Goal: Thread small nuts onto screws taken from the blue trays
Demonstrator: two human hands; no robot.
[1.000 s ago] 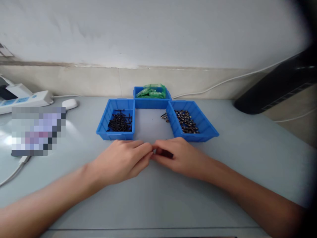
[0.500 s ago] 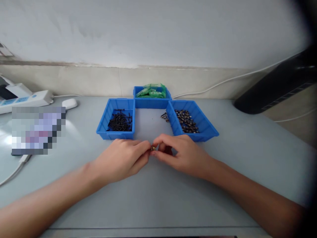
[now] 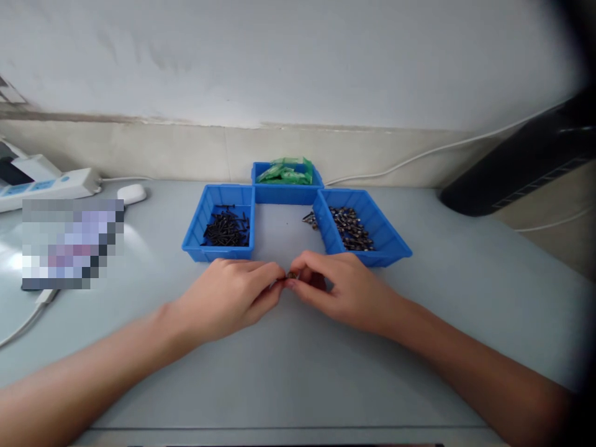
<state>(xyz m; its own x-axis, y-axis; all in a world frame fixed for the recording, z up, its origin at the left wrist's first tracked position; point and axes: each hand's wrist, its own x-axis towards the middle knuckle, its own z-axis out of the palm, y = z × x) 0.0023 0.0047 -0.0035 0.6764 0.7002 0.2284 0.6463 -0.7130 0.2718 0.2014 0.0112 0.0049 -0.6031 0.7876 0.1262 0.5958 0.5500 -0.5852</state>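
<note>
My left hand [image 3: 233, 298] and my right hand [image 3: 347, 288] meet at the fingertips in front of the blue bins. Between them is a small brassy metal piece [image 3: 292, 275], pinched by my right thumb and forefinger. My left thumb and forefinger are pressed together at its left side; what they grip is mostly hidden. The left blue bin [image 3: 195, 230] holds many black screws [image 3: 226, 228]. In the right blue bin [image 3: 388, 236] lie many shiny metal pieces [image 3: 351, 226]. Several similar pieces [image 3: 310, 219] rest on the table beside that bin's left wall.
A third blue bin [image 3: 288, 195] at the back holds green packets [image 3: 286, 174]. On the left are a blurred-out phone [image 3: 72, 245], a white case [image 3: 131, 194] and a power strip [image 3: 69, 184]. A black cylindrical object [image 3: 507, 167] leans at the back right.
The small metal piece has shifted slightly right and turned between my fingertips. Both hands have otherwise barely moved.
</note>
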